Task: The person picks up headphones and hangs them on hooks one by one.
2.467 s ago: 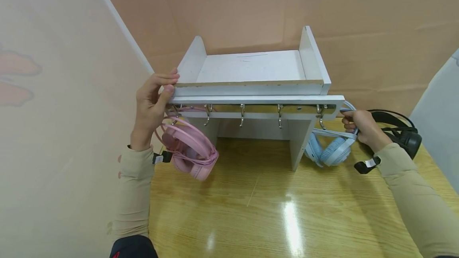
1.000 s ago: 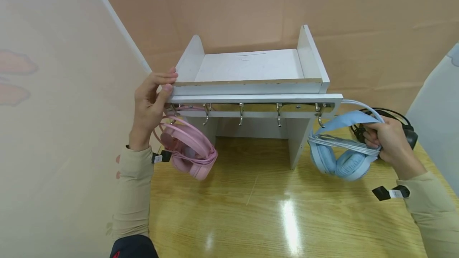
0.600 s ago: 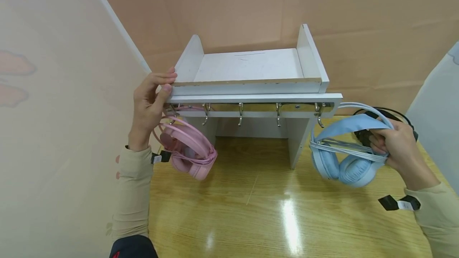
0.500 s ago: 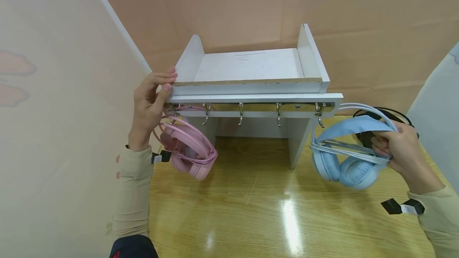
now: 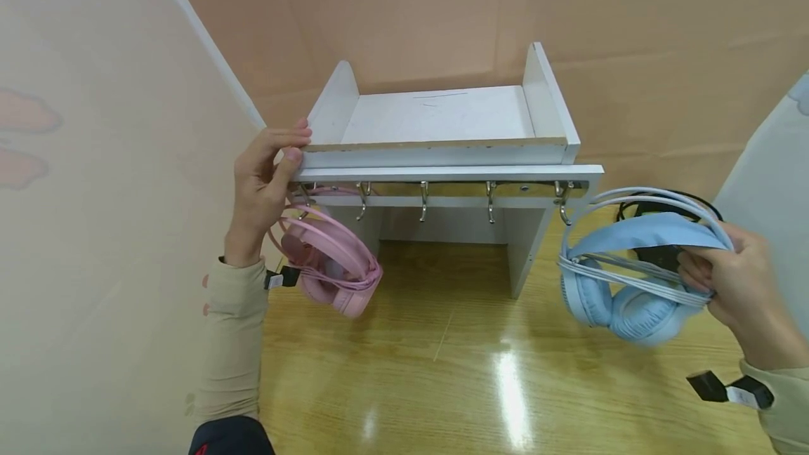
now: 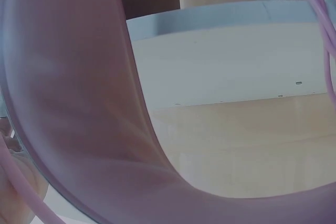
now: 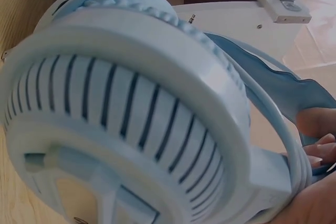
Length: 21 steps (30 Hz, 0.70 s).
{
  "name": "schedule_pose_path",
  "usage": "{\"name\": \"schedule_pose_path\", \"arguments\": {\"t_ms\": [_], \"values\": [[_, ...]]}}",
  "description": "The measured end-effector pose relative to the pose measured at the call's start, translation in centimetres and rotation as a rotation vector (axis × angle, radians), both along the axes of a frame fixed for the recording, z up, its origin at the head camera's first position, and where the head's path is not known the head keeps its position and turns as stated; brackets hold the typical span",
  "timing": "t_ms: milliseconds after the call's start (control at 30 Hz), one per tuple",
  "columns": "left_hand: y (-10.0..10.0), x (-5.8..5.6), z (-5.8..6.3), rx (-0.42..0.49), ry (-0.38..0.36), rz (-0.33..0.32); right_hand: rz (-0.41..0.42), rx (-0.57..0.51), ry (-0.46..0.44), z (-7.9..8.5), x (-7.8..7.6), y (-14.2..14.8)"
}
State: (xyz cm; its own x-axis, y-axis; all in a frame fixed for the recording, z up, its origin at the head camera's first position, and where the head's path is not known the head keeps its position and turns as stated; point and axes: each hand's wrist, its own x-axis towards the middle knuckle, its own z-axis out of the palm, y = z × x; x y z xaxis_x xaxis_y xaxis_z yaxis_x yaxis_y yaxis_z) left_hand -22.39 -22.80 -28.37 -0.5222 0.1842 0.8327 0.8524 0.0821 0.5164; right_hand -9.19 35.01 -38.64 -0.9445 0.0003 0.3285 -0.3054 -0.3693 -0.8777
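My left hand (image 5: 258, 188) grips the left front corner of a white shelf (image 5: 442, 114), thumb at the front edge. Just below it, pink headphones (image 5: 341, 248) hang from the leftmost hook, their cord wound round them; the headband (image 6: 68, 103) fills much of the left wrist view. To the right of the shelf, my right hand (image 5: 746, 286) holds light blue headphones (image 5: 651, 230) by one side of the headband and the wound cord. Their ribbed ear cup (image 7: 121, 98) looms large in the right wrist view. The right hand's fingertips are partly hidden behind the cord.
Several metal hooks (image 5: 424, 202) line the rail under the shelf's front edge. Black headphones (image 5: 657, 256) lie behind the blue pair, mostly hidden. The shelf stands on a glossy wooden table (image 5: 411, 385). A pale panel (image 5: 114, 230) rises at the left.
My right hand has drawn the blue headphones from beside the shelf's right end out to the right and toward me. The left hand keeps its grip on the shelf; the pink headphones still hang there.
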Motion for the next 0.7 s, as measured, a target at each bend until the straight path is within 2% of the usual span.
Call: {"name": "schedule_pose_path", "arguments": {"t_ms": [167, 333, 500, 633, 700], "values": [[-0.1, -0.2, 0.0, -0.009, 0.021, -0.005, 0.011, 0.011, 0.068, 0.3, 1.0, 0.0], [0.0, -0.1, -0.1, -0.005, 0.013, -0.005, -0.004, 0.106, 0.115, 0.6, 2.1, 0.1], [-0.1, 0.0, -0.2, 0.007, 0.002, 0.008, -0.029, 0.177, 0.122, 1.3, 3.0, -0.5], [-0.2, 0.0, -0.2, 0.013, -0.002, 0.011, -0.017, 0.133, 0.166, 1.6, 3.3, -0.9], [-0.2, 0.0, -0.2, 0.015, -0.007, 0.012, 0.019, 0.084, 0.201, 1.5, 3.3, -0.8]]}}
